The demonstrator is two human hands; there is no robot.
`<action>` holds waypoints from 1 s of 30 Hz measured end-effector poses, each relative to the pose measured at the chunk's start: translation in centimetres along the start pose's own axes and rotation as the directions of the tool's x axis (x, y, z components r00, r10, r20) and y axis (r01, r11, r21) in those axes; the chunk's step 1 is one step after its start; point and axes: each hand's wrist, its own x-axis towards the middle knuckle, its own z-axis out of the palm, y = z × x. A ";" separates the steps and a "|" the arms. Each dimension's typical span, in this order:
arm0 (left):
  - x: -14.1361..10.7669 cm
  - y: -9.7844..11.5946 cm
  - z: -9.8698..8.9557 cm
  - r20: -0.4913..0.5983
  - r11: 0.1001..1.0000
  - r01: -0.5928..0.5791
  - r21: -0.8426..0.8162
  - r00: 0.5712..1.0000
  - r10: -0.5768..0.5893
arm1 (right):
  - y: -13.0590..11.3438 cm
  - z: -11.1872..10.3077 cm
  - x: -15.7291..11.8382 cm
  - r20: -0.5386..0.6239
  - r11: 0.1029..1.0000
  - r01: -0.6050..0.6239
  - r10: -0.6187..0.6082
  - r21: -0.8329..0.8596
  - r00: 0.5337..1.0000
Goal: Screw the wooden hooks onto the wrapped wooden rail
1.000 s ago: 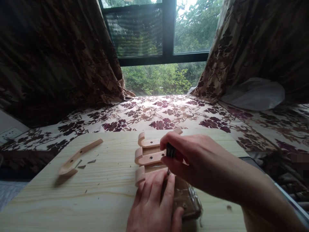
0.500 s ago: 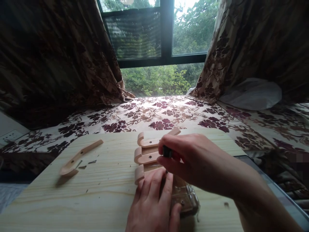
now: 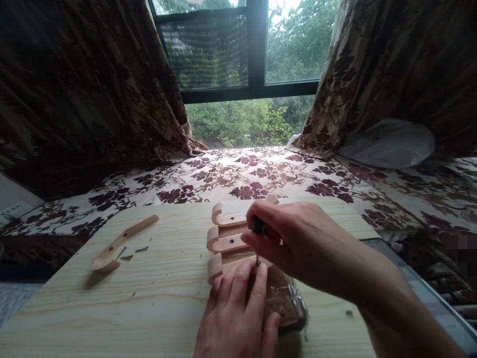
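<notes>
Daylight comes from the window (image 3: 257,54) ahead, where the sky (image 3: 285,9) washes out to white. The cloth (image 3: 242,171) below it catches the light, while the curtains (image 3: 112,74) sink into near-darkness. The table (image 3: 156,313) is softly lit, with a blurred shadow under the loose hook (image 3: 124,238). Glare streaks the wrap (image 3: 296,296). The right hand (image 3: 298,236) darkens underneath. Wide-angle stretch shows toward the edges; fine detail is soft.

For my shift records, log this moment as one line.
right hand: grips screwdriver, tip at screw; left hand: lies over nearest wooden hook and wrapped board; separate hook: on table
</notes>
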 end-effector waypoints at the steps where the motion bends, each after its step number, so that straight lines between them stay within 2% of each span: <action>1: 0.0 0.0 0.0 -0.009 1.000 -0.008 0.011 1.000 0.008 | 0.0 0.1 0.1 -0.016 0.999 -0.023 0.023 -0.023 1.000; 4: -0.3 0.0 0.1 -0.002 1.000 -0.008 0.008 1.000 0.008 | 0.1 0.0 0.2 -0.041 0.998 -0.042 0.040 -0.049 0.998; 8: -0.5 -0.1 0.0 0.086 0.998 0.047 -0.048 0.995 -0.042 | -0.3 -0.2 -0.2 0.024 0.998 0.050 -0.050 0.037 0.998; 10: -0.5 -0.1 0.0 0.095 0.996 0.058 -0.063 0.994 -0.052 | -0.3 -0.1 -0.3 0.022 0.997 0.067 -0.068 0.043 0.997; 16: 0.1 -0.1 -0.1 -0.014 1.000 -0.007 0.005 1.000 0.007 | 0.3 0.5 0.3 -0.042 0.994 -0.088 0.086 -0.060 0.995; 24: 0.2 0.0 -0.1 0.028 0.998 0.041 -0.044 0.999 -0.040 | -0.2 0.3 0.2 0.015 0.998 0.026 -0.027 0.059 1.000; 30: 0.2 0.1 -0.1 -0.011 1.000 -0.002 0.002 1.000 0.002 | 0.4 0.6 0.7 -0.081 0.993 -0.101 0.096 -0.062 0.992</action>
